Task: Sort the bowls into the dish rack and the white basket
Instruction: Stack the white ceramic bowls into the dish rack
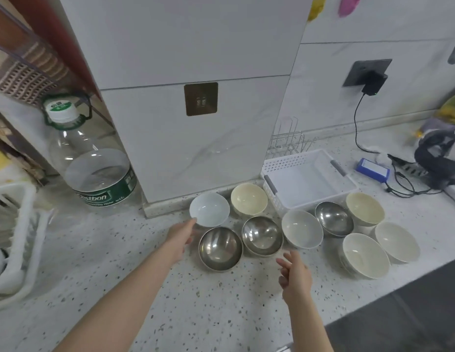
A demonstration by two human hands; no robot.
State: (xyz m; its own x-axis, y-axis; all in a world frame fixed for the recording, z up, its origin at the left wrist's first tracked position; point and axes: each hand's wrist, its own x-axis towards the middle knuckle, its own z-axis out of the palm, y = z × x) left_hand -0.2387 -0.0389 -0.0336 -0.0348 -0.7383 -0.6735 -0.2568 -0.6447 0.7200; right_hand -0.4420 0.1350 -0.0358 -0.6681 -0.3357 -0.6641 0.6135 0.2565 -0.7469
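Several bowls stand on the speckled counter. A white bowl (209,209) and a cream bowl (249,198) sit at the back, two steel bowls (220,248) (262,236) in front. Further right are a white bowl (301,229), a third steel bowl (334,222) and three cream bowls (364,209) (396,242) (365,255). The white basket (307,177) stands empty behind them, the wire dish rack (288,142) beyond it. My left hand (182,237) reaches to the white bowl's near rim, fingers relaxed. My right hand (295,274) hovers, loosely open, just in front of the second steel bowl.
A large water bottle (94,158) stands at the left by a tiled pillar (196,123). A white plastic rack (15,235) is at the far left. Cables, a blue box (372,170) and a dark device (440,158) lie at the right. The counter edge runs at lower right.
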